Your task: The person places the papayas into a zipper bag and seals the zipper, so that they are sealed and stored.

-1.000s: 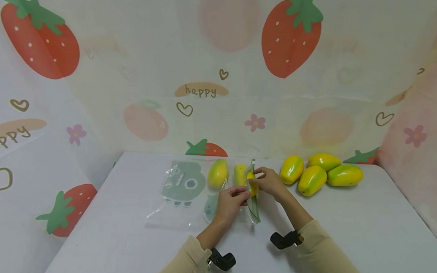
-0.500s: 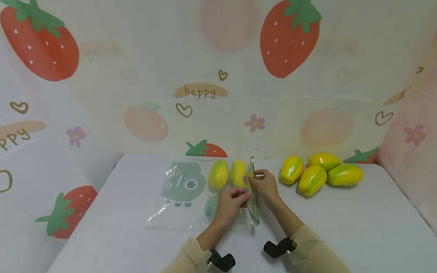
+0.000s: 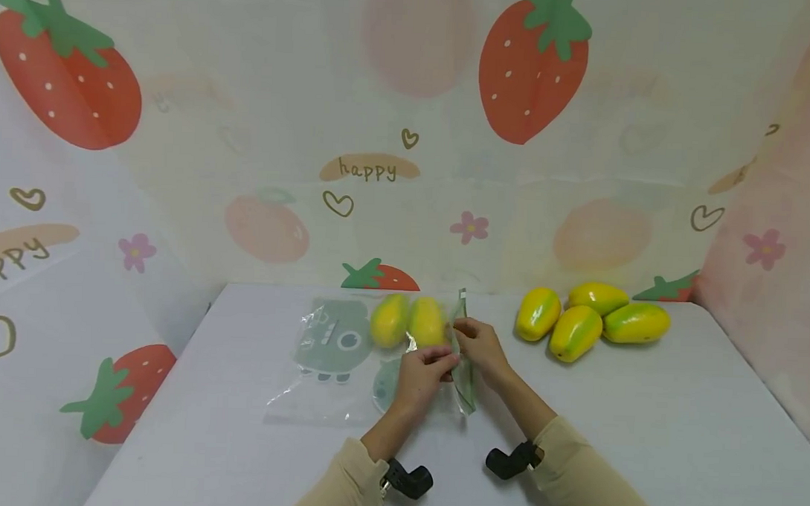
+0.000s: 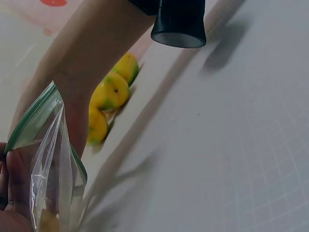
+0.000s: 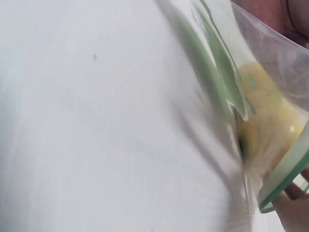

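A clear zip bag (image 3: pixel 286 398) with a green cartoon print lies on the table, its green-edged mouth facing right. Two yellow-green mangoes, one farther left (image 3: pixel 389 321) and one nearer the mouth (image 3: pixel 427 321), sit side by side inside. My left hand (image 3: pixel 422 376) pinches the front of the bag's rim between thumb and fingers. At the mouth is my right hand (image 3: pixel 485 352), its fingertips hidden by the rim. In the left wrist view, the bag's green zip strip (image 4: pixel 34 116) stands raised beside my right forearm (image 4: pixel 91 53). Yellow fruit (image 5: pixel 270 111) shows through the plastic in the right wrist view.
Several more mangoes (image 3: pixel 576 333) are grouped at the back right of the white table (image 3: pixel 607 424). A strawberry-printed cloth (image 3: pixel 372 229) hangs behind the table and along its sides. Each wrist carries a black camera, the left one (image 3: pixel 409 479) and the right one (image 3: pixel 510 460).
The mango at the mouth has slid left, fully into the bag, nudging the other mango left. My right hand has followed it slightly left to the rim. My left hand keeps its pinch.
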Available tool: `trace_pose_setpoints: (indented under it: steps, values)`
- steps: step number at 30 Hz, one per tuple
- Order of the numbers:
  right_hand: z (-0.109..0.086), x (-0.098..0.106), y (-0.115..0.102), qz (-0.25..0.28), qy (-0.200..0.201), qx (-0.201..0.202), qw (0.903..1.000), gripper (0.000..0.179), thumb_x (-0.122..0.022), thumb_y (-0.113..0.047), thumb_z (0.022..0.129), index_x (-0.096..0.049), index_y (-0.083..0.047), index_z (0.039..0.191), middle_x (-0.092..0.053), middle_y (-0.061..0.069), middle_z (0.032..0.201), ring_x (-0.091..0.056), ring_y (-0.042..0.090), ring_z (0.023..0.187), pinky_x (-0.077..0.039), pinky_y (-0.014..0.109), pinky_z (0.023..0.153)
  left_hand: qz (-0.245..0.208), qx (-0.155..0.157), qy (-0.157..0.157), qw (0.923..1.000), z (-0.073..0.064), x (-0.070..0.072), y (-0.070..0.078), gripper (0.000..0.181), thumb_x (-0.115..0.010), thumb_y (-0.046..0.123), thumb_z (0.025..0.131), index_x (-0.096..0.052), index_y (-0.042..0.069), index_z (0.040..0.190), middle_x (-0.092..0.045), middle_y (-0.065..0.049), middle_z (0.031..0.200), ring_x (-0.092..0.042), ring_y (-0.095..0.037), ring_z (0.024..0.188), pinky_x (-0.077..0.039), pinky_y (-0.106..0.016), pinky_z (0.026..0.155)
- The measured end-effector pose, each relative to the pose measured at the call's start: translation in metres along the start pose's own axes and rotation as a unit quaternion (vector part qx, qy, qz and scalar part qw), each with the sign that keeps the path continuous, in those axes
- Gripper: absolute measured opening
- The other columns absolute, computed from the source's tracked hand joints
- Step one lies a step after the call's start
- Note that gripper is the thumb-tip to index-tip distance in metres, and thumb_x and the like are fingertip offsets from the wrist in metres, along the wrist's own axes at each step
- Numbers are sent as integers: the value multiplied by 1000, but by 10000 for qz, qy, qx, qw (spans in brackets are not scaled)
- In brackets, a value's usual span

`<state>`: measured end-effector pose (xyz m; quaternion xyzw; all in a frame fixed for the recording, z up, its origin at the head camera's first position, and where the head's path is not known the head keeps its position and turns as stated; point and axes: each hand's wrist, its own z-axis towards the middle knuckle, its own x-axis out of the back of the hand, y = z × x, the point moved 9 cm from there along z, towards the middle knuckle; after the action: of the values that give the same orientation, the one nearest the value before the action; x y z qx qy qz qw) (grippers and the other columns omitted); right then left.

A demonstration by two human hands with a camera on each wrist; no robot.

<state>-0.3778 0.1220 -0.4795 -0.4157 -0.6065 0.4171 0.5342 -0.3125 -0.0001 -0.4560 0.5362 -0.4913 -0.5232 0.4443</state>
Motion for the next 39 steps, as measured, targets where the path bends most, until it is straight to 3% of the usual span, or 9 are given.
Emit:
trace_pose_setpoints:
  steps: [4, 7, 12, 17, 26, 33, 39]
  values:
    - [-3, -9, -5, -154, -674, 242, 9973, 35, -53, -4, 93, -61, 2, 127, -59, 23, 133, -51, 34, 127, -44, 48, 105, -134, -86, -12, 9999, -7, 1, 12, 24, -69, 2, 87, -66, -16, 103, -66, 3, 76, -55, -5, 57, -53, -16, 59]
    - [-4, -7, -8, -311, -821, 323, 9956, 38, -52, -2, 93, -58, 2, 130, -59, 23, 132, -55, 35, 123, -49, 45, 100, -68, -91, -52, 9999, -8, 1, 13, 24, -68, 3, 88, -65, -16, 103, -67, 3, 76, -55, -5, 58, -53, -16, 59]
    - [-4, 8, -12, -380, -720, 311, 9962, 33, -51, -5, 97, -59, 3, 128, -60, 23, 130, -59, 33, 116, -56, 37, 89, 77, 77, -7, 9999, -1, 3, 3, 27, -66, 2, 88, -64, -17, 107, -67, 1, 78, -56, -5, 58, -53, -16, 59]
    - [-3, 26, -14, -378, -641, 316, 9967, 32, -51, -9, 98, -59, 3, 127, -60, 23, 130, -60, 34, 115, -57, 35, 87, 167, 116, 134, 9997, 9, 5, -14, 27, -69, 6, 88, -67, -12, 107, -69, -2, 81, -56, -4, 58, -54, -17, 59]
    - [-4, 58, -25, -732, -450, 672, 9940, 32, -53, -10, 98, -59, 6, 125, -59, 29, 128, -58, 42, 115, -57, 36, 85, 257, 128, 258, 9993, 8, 6, -20, 26, -71, 10, 87, -69, -8, 105, -71, -6, 84, -57, -5, 59, -55, -18, 61]
    - [-8, 79, -37, -1182, -351, 742, 9896, 31, -54, -11, 98, -60, 4, 125, -61, 28, 125, -59, 42, 111, -56, 33, 84, 218, 107, 140, 9996, -12, 4, 12, 24, -67, 3, 87, -66, -13, 105, -71, -10, 85, -58, -6, 61, -55, -18, 63]
    - [-10, 94, -41, -1598, -371, 743, 9836, 33, -55, -14, 99, -59, 3, 127, -62, 26, 124, -60, 38, 110, -56, 39, 89, 199, 50, 129, 9997, -12, 4, 12, 24, -67, 3, 87, -67, -14, 105, -72, -13, 86, -58, -6, 60, -54, -17, 62]
